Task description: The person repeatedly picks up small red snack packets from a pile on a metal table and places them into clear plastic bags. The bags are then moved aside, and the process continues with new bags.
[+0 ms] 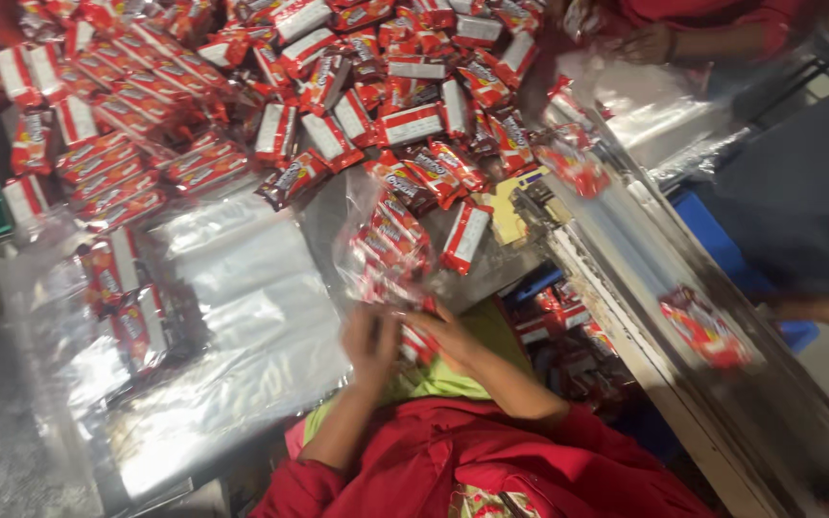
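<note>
— Red sleeves come first, right under the camera. What are the hands doing?

— Both hold one clear bag full of red snack packs. The left hand grips its bottom end, fingers closed. The right hand pinches it just beside.

— Where is the bag?

— Up over the table edge, tilted. Flat clear bags lie to its left. A big pile of red packs sits behind.

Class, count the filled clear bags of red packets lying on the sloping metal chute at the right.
2. One filled bag lies near the chute's top; the other lies lower down. The picture is blurred, so more may be hidden.
</note>
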